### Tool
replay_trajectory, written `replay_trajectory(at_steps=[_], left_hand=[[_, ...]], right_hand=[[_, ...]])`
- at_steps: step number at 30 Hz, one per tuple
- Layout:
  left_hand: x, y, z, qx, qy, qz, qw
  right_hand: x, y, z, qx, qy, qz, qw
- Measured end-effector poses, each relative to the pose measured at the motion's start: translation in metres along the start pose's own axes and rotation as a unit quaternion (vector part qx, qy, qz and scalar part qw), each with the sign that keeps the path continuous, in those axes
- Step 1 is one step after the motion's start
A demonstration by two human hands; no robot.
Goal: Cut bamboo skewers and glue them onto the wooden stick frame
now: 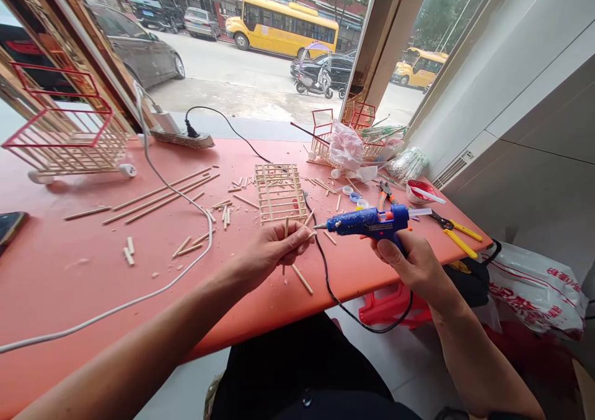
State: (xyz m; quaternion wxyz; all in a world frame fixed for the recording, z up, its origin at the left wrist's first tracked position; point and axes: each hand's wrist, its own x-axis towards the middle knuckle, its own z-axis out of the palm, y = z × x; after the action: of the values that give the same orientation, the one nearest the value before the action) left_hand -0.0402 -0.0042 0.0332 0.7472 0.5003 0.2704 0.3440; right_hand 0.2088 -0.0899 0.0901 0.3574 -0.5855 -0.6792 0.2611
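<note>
My left hand (283, 245) pinches short wooden sticks (286, 227) over the table's near edge; one stands upright between the fingers and another points right. The blue hot glue gun (367, 222) is gripped by my right hand (409, 259), its nozzle at the tip of the right-pointing stick. Whether nozzle and stick touch, I cannot tell. A clear glue stick (421, 212) pokes out of the gun's back. Just beyond my left hand lies a slatted wooden frame (281, 192). A loose stick (302, 279) rests on the table below my fingers.
The pink table (93, 302) carries long sticks (153, 197), cut pieces and a white cable (204, 240). A small wooden cart (69, 141) stands far left. At right are yellow-handled pliers (458, 234), a red bowl (421, 192) and a pink plastic bag (346, 146). A black cord (328, 284) hangs over the front edge.
</note>
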Motion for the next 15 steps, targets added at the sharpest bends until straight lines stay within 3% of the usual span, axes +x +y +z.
replay_trajectory(at_steps=[15], left_hand=[[-0.0005, -0.0032, -0.0042, -0.032, -0.005, -0.002, 0.999]], right_hand=[[-0.0030, 0.0010, -0.0024, -0.026, -0.001, 0.004, 1.000]])
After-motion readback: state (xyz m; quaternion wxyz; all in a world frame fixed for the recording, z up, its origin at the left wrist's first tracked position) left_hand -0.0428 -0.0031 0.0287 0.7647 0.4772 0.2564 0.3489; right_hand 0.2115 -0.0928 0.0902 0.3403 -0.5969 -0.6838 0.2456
